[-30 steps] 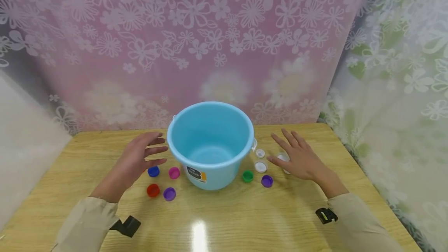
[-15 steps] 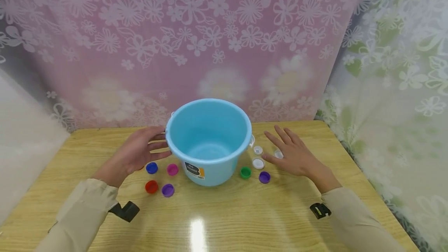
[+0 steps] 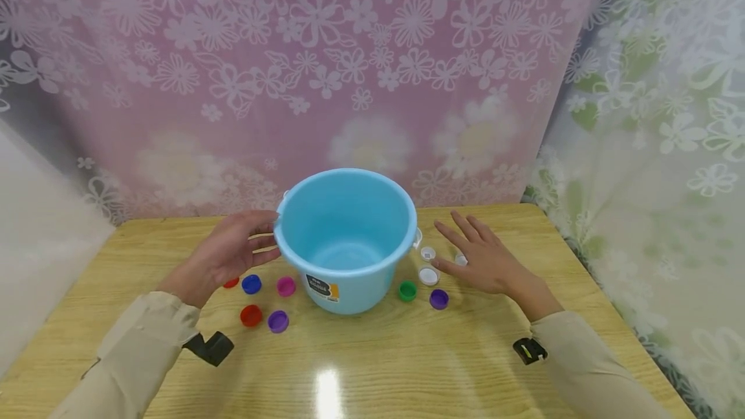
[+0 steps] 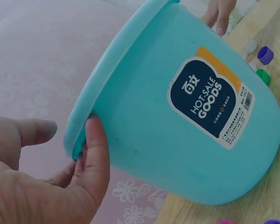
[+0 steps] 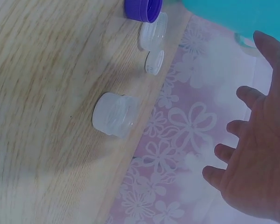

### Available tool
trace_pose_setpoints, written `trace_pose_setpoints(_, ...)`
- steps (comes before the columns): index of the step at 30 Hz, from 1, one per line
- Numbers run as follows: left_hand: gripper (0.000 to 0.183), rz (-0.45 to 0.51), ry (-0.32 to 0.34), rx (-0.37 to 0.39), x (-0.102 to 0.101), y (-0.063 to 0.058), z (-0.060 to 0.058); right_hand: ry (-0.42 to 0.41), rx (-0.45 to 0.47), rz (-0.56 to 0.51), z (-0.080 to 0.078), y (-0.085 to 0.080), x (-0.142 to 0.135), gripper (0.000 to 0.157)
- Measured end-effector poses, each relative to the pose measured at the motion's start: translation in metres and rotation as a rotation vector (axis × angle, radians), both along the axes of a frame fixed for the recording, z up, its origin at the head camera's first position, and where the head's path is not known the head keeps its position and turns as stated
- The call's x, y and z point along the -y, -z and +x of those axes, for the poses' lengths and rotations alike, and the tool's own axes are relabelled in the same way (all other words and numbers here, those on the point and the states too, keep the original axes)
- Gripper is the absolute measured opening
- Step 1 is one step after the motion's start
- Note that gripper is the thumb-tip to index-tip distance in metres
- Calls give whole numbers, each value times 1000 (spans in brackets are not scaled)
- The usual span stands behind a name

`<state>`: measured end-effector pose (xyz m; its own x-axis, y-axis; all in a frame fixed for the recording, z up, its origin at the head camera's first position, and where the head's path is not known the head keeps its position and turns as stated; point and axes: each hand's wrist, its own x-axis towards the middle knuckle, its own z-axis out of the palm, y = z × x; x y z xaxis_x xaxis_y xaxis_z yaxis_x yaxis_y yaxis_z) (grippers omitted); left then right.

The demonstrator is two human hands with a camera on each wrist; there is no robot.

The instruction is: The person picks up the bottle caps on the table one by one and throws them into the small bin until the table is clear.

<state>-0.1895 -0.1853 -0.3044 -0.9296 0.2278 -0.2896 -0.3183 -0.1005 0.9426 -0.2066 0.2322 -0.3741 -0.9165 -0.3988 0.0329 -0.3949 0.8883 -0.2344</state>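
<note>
A light blue plastic bucket (image 3: 367, 293) stands upright at mid-table, its inside bare. My left hand (image 3: 227, 247) is at the bucket's left side. In the left wrist view its fingers (image 4: 97, 149) touch the wall just under the rim, while the thumb stays off the rim. My right hand (image 3: 485, 260) hovers with spread fingers over the right side of the table, holding nothing. Under and beside it are white bottle caps (image 3: 429, 276), one partly hidden by the hand. The right wrist view shows a whitish translucent cap (image 5: 114, 114) on the wood.
Left of the bucket lie red (image 3: 251, 315), blue (image 3: 251, 284), pink (image 3: 286, 286) and purple (image 3: 278, 321) caps. A green cap (image 3: 407, 290) and another purple cap (image 3: 439, 299) sit to its right. A flowered curtain (image 3: 361, 83) hangs behind the wooden table (image 3: 372, 374).
My left hand has moved right, from beside the bucket to its rim. The right hand has shifted slightly left, still in the air. The bucket and caps stay in place.
</note>
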Motion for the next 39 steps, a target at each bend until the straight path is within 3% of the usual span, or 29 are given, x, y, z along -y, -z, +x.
trace_pose_setpoints(7, 49, 57, -18, 8, -1, 4, -1, -14, -10, 10, -2, 0, 3, 78)
trace_pose_setpoints(14, 44, 132, -35, 37, 0, 8, -1, -36, -23, 7, -4, 4, 4, 76)
trace_pose_setpoints(24, 37, 100, -51, 48, -7, 6, -6, -22, -5, -13, -6, 8, -1, 72)
trace_pose_setpoints(39, 31, 72, -19, 49, -7, 4, -8, -16, 11, -18, -3, 8, -14, 69)
